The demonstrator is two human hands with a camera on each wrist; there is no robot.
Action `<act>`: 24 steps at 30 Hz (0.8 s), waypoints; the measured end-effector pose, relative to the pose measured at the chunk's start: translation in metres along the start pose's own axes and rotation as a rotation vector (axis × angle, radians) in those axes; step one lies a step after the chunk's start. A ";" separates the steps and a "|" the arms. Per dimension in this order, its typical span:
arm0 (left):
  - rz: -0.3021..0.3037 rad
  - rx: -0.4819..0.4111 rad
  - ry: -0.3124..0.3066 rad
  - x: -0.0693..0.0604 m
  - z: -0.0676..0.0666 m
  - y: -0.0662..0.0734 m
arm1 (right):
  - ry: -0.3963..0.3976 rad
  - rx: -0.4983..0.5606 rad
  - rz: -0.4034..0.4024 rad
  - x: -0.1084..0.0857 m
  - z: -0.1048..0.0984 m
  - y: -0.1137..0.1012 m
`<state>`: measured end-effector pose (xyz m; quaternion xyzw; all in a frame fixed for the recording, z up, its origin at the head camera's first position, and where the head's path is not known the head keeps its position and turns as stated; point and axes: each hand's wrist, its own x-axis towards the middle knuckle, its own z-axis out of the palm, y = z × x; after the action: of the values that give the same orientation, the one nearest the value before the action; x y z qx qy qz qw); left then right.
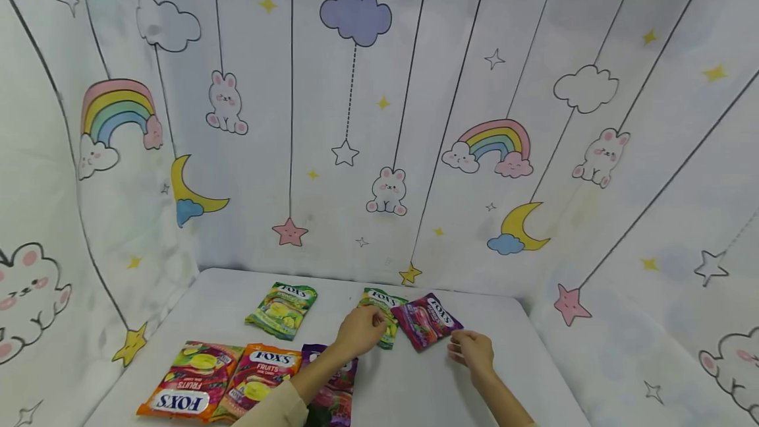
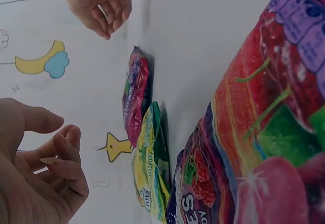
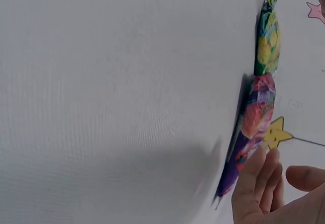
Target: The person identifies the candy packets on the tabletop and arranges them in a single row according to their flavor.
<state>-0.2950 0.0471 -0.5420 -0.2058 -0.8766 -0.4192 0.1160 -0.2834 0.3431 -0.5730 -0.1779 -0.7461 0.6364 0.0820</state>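
Observation:
My left hand [image 1: 360,333] hovers in front of a green FOX'S candy bag [image 1: 389,333] near the back of the table. Its fingers are loosely bent with nothing between them, as the left wrist view shows. A purple FOX'S candy bag [image 1: 428,323] lies tilted against the green one, overlapping its right edge. Just right of the purple bag is my right hand [image 1: 472,349], fingers relaxed and holding nothing. In the left wrist view a gap shows between the right hand [image 2: 101,4] and the purple bag [image 2: 136,94].
Another green bag [image 1: 283,310] lies at the back left of the white table [image 1: 409,394]. Two orange-red fruit bags [image 1: 192,377] [image 1: 267,374] and a second purple bag [image 1: 333,394] line the front left, the latter partly under my left forearm. A patterned curtain [image 1: 332,104] stands behind.

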 end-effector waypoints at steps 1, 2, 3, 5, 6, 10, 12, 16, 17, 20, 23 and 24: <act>-0.004 0.005 -0.003 0.002 0.002 -0.001 | 0.008 -0.002 0.003 0.002 0.000 0.000; -0.009 0.009 -0.007 0.003 0.004 -0.001 | 0.013 -0.007 0.000 0.003 -0.001 0.001; -0.009 0.011 -0.009 0.005 0.005 -0.002 | 0.018 -0.007 -0.001 0.005 -0.001 0.002; -0.004 0.011 -0.008 0.008 0.008 -0.003 | 0.033 -0.006 -0.002 0.009 -0.002 0.003; -0.001 0.011 -0.008 0.010 0.009 -0.004 | 0.041 -0.006 -0.002 0.010 -0.002 0.004; 0.007 0.013 -0.016 0.015 0.014 -0.006 | 0.068 -0.005 0.004 0.015 -0.005 0.006; 0.004 0.025 -0.020 0.019 0.016 -0.008 | 0.082 -0.009 0.013 0.018 -0.006 0.007; -0.029 0.042 -0.043 0.025 0.019 -0.011 | 0.104 -0.019 0.017 0.026 -0.007 0.011; -0.037 0.043 -0.052 0.027 0.019 -0.010 | 0.110 -0.020 0.016 0.027 -0.007 0.012; -0.066 0.033 -0.078 0.033 0.019 -0.009 | 0.117 -0.020 0.009 0.032 -0.007 0.012; -0.073 0.035 -0.092 0.038 0.021 -0.010 | 0.129 -0.022 0.008 0.035 -0.005 0.012; -0.072 0.036 -0.093 0.040 0.022 -0.011 | 0.134 -0.020 0.012 0.036 -0.004 0.012</act>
<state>-0.3360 0.0686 -0.5482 -0.1910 -0.8953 -0.3973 0.0636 -0.3134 0.3622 -0.5878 -0.2254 -0.7440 0.6161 0.1264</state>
